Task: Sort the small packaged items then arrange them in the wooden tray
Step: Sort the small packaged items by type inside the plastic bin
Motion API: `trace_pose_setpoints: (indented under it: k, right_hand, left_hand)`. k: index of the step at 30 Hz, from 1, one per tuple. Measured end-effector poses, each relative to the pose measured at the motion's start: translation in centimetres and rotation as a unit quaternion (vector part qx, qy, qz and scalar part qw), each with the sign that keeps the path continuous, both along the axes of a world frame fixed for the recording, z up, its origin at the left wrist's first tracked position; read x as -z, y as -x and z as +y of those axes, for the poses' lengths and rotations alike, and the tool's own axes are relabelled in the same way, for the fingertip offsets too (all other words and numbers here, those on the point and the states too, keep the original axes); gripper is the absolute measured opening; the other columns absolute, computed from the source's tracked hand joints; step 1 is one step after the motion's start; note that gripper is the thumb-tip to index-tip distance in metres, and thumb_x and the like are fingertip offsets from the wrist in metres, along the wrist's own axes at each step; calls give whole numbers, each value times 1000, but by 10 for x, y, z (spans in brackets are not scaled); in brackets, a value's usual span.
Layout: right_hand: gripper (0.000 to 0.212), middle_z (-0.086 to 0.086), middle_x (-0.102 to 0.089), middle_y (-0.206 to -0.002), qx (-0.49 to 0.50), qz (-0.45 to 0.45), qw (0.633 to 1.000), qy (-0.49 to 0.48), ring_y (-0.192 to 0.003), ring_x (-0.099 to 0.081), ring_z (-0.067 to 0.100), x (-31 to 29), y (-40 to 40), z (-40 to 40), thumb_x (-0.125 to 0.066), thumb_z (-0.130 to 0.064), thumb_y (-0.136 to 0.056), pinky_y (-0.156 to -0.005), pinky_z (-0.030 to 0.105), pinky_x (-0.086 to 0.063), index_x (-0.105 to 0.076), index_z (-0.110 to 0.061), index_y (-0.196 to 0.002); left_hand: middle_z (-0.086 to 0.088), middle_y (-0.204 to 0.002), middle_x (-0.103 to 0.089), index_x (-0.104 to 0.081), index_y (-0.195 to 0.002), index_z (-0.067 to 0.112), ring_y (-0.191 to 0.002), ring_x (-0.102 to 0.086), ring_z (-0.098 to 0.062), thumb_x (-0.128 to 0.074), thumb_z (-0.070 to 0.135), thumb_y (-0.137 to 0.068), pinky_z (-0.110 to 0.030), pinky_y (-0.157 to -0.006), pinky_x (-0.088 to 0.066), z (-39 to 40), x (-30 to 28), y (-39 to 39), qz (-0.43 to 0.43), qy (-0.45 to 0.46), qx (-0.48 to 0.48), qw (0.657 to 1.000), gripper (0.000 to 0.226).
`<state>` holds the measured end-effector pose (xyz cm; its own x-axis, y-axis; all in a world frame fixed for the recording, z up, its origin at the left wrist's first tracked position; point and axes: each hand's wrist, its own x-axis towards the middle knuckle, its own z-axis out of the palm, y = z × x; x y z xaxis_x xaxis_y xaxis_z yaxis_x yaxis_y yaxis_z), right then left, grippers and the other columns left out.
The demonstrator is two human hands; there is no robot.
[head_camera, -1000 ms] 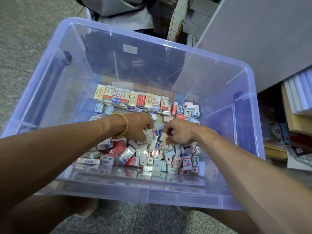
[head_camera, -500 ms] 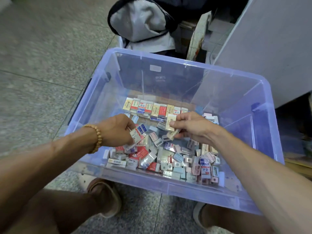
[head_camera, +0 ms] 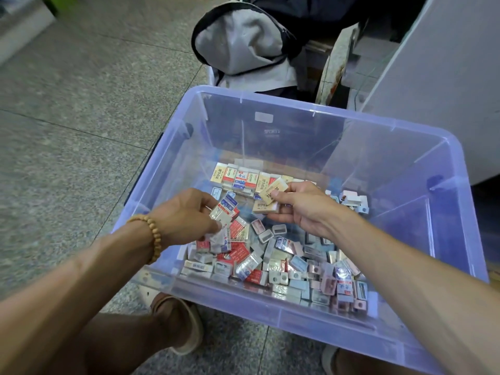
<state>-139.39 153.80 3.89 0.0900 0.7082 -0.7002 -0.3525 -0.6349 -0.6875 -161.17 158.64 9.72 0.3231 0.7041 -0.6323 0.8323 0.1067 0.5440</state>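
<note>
A clear blue plastic bin (head_camera: 457, 163) stands on the floor. A loose pile of small packaged erasers (head_camera: 273, 255) covers its bottom. A neat row of packets (head_camera: 240, 177) lines the far side, on a wooden surface that may be the tray. My left hand (head_camera: 186, 215), with a bead bracelet, holds a stack of blue-and-white packets (head_camera: 226, 209) above the pile. My right hand (head_camera: 300, 207) pinches two beige packets (head_camera: 272, 192) just in front of the row.
A grey-lined dark jacket (head_camera: 243, 47) lies behind the bin. A white panel (head_camera: 443, 85) rises at the right. Speckled floor tiles (head_camera: 81, 109) spread to the left. My sandalled foot (head_camera: 181, 320) sits under the bin's near edge.
Both hands have lifted off the pile, each with packets. The right hand has carried its beige packets toward the far row. The camera has pulled back and tilted up.
</note>
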Motion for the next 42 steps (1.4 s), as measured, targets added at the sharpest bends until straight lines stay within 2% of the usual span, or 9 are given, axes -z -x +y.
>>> trace_pose_setpoints:
  k: [5, 8, 13, 16, 21, 27, 33, 39, 42]
  right_hand:
    - [12, 18, -74, -94, -93, -74, 993, 11, -71, -75, 22, -6, 0, -4, -67, 6, -88, -55, 25, -60, -64, 4, -99]
    - [20, 16, -76, -93, -103, -22, 994, -2, -76, -75, 22, -13, 4, -5, -68, 5, -86, -60, 27, -61, -64, 6, -105]
    - [22, 17, -76, -90, 23, 126, 990, -57, -75, -75, 25, -24, 17, -1, -64, 11, -86, -60, 28, -62, -62, 3, -106]
    - [26, 18, -75, -91, 22, 147, 987, -67, -75, -75, 28, -24, 32, 0, -66, 11, -84, -66, 33, -63, -60, 3, -109]
    - [28, 8, -75, -95, -66, -46, 993, -90, -72, -74, 19, -21, 45, 3, -77, -3, -83, -63, 30, -62, -66, -7, -108]
    - [22, 7, -77, -89, -63, -33, 996, -60, -75, -72, 19, -14, 39, 11, -76, -4, -84, -64, 28, -58, -70, -7, -104]
    - [8, 10, -74, -83, 10, -149, 989, -12, -67, -70, 23, 11, 45, 68, -77, -4, -84, -63, 30, -60, -70, -7, -86]
    - [43, 8, -73, -104, -56, -282, 957, 20, -92, -71, 27, 34, 70, 106, -87, -27, -73, -79, 34, -57, -71, -7, -107]
    - [33, 10, -75, -94, -57, -276, 959, 13, -66, -68, 19, 35, 72, 112, -86, -22, -75, -64, 29, -57, -72, -4, -100]
  left_hand:
    - [-16, -95, -71, -57, -126, 6, -75, -72, -25, -67, 12, -89, -42, -81, -59, 1, 1, 0, -36, 22, -64, 997, 38]
    - [-20, -99, -70, -56, -123, 6, -73, -70, -24, -65, 13, -91, -38, -77, -60, 0, -1, -1, -42, 37, -69, 996, 33]
    - [-21, -101, -67, -57, -109, 1, -70, -67, -21, -63, 8, -92, -36, -76, -60, -2, -3, -3, -70, 66, -111, 989, 19]
    - [-20, -101, -64, -56, -106, 0, -82, -69, -24, -62, 3, -91, -29, -72, -61, -2, -6, -7, -121, 97, -154, 976, 16]
    - [-22, -96, -66, -54, -104, -2, -80, -66, -25, -60, 2, -92, -24, -62, -58, -2, -13, -12, -179, 108, -216, 954, 14]
    - [-19, -91, -68, -57, -91, 1, -70, -67, -20, -61, 3, -92, -24, -60, -58, -1, -8, -11, -137, 75, -199, 967, 4]
    - [-18, -90, -71, -59, -88, 5, -67, -67, -16, -63, 6, -92, -25, -58, -55, 0, -1, -6, -121, 50, -165, 978, 6]
    - [-10, -88, -74, -62, -96, 8, -78, -73, -20, -66, 15, -91, -32, -67, -56, 3, 1, -1, -101, 42, -136, 985, 9]
    - [-10, -89, -74, -61, -96, 8, -75, -72, -18, -66, 15, -91, -31, -66, -55, 4, 1, -2, -106, 41, -135, 984, 9]
